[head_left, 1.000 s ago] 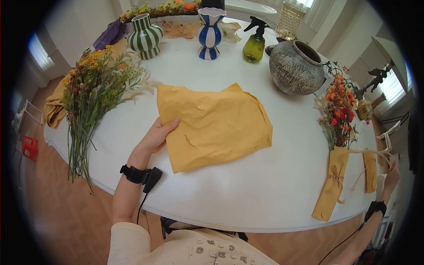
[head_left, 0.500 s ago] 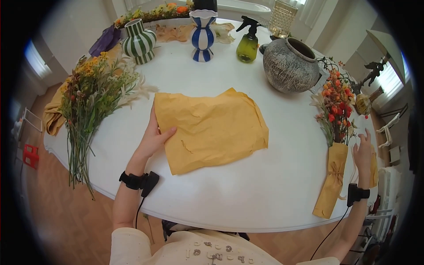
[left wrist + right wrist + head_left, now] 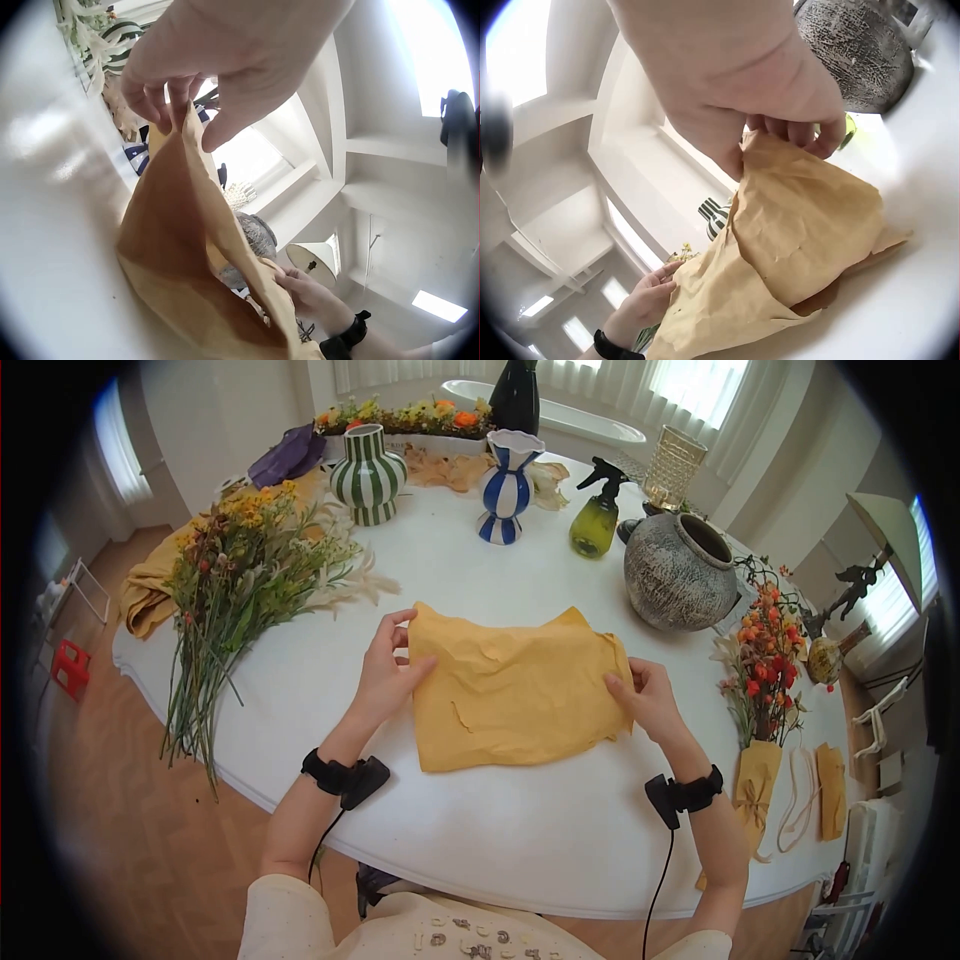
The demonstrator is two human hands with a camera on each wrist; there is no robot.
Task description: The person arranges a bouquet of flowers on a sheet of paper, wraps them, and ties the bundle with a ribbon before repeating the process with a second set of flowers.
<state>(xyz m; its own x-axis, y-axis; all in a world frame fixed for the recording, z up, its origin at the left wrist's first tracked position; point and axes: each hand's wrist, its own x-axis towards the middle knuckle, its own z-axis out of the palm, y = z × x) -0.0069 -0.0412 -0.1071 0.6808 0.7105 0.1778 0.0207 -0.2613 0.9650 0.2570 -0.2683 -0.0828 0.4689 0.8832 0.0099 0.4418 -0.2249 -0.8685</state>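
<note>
In the head view, a sheet of crumpled yellow-brown wrapping paper [image 3: 515, 705] spans the space between the person's two hands, over the near part of the white tabletop [image 3: 470, 585]. The left hand [image 3: 385, 668] pinches its left edge near the top corner; the right hand [image 3: 652, 702] grips the opposite edge, thumb on the near face. Loose flower stems [image 3: 260, 575] lie to the left, and a rough grey pot [image 3: 682, 572] sits beyond the right hand. In the left wrist view, the paper bends into a deep fold, its layers parted below the left hand's thumb and fingers. The right wrist view shows creased, overlapping layers, with the right hand's fingers closed on the upper edge. The paper looks light, dry and fairly pliable, likely to hold creases and tear if yanked; opposite edges, pinched through every layer, seem the best places to take hold.
</note>
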